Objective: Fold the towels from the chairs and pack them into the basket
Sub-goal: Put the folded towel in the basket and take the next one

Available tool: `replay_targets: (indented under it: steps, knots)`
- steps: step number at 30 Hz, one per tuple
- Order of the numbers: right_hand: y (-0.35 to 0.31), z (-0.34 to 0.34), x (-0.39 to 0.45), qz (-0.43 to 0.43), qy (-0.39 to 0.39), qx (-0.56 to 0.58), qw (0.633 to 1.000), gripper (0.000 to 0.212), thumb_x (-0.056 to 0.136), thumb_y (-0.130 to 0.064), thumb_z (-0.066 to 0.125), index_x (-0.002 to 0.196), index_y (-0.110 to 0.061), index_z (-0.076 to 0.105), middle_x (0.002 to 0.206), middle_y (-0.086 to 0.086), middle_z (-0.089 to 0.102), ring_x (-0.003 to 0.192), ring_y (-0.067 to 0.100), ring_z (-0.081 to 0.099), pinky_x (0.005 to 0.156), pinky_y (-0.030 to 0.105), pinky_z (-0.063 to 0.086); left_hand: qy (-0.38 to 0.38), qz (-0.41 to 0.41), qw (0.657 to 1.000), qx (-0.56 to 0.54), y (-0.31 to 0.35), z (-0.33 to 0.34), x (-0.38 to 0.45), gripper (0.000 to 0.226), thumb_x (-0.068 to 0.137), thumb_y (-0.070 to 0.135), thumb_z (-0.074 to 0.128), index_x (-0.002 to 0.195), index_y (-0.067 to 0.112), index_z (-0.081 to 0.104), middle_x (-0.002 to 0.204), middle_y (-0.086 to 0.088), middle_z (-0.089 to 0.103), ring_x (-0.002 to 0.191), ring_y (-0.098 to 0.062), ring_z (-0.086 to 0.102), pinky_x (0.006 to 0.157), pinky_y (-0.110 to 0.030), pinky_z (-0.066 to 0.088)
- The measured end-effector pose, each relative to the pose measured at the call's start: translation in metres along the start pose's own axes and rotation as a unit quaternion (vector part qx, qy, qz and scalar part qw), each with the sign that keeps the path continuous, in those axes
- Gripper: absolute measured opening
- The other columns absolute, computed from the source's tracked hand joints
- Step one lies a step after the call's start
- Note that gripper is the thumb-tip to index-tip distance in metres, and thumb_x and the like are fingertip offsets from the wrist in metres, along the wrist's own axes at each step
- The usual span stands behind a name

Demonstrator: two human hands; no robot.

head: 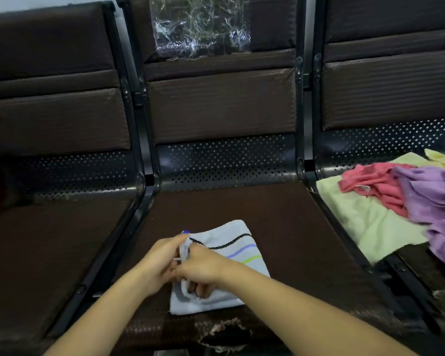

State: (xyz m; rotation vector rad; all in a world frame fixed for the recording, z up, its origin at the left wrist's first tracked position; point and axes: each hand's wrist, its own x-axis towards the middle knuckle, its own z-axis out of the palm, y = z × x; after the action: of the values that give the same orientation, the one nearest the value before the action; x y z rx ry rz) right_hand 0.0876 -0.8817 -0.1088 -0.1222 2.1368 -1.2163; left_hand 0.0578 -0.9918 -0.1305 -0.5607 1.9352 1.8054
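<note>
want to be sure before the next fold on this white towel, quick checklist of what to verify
1. Both hands on the towel: ok, left hand and right hand grip the left edge of the white striped towel.
2. Towel lying flat on the middle seat: ok.
3. Edges lined up: cannot tell, the hands cover that side.
4. Room on the seat: ok, bare around the towel.
5. More towels waiting: ok, green, pink and purple ones unfolded on the right seat.
6. Basket within reach: cannot tell, not in view.
</note>
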Motion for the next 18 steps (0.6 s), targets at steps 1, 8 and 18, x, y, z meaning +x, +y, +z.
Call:
replay_targets:
  steps: [1, 8, 18]
  knots:
    - [0.001, 0.004, 0.006, 0.012, -0.008, -0.017, 1.000, 0.028, 0.093, -0.015, 0.042, 0.081, 0.002, 0.061, 0.067, 0.016, 0.058, 0.041, 0.020, 0.046, 0.044, 0.023, 0.040, 0.020, 0.011, 1.000, 0.017, -0.003, -0.001, 0.003, 0.018, 0.093, 0.021, 0.058, 0.087, 0.006, 0.066, 0.070, -0.012, 0.060, 0.061, -0.021, 0.050, 0.055, -0.026, 0.036]
    - [0.005, 0.002, -0.007, -0.009, -0.080, -0.039, 0.996, 0.035, 0.092, -0.012, 0.052, 0.122, 0.006, 0.050, 0.088, 0.019, 0.062, 0.056, 0.017, 0.049, 0.054, 0.026, 0.042, 0.020, 0.064, 0.997, 0.041, -0.005, 0.000, 0.013, 0.022, 0.091, -0.008, 0.048, 0.104, 0.005, 0.061, 0.081, -0.016, 0.069, 0.059, -0.020, 0.065, 0.049, -0.026, 0.053]
    - [0.027, -0.043, -0.020, 0.024, -0.099, -0.214, 0.972, 0.012, 0.091, -0.009, 0.053, 0.103, -0.012, 0.054, 0.067, 0.000, 0.048, 0.054, 0.015, 0.042, 0.050, 0.024, 0.038, 0.078, 0.029, 0.977, 0.194, -0.007, -0.011, 0.025, 0.014, 0.093, 0.017, 0.060, 0.105, 0.010, 0.058, 0.088, -0.012, 0.067, 0.069, -0.021, 0.065, 0.050, -0.031, 0.053]
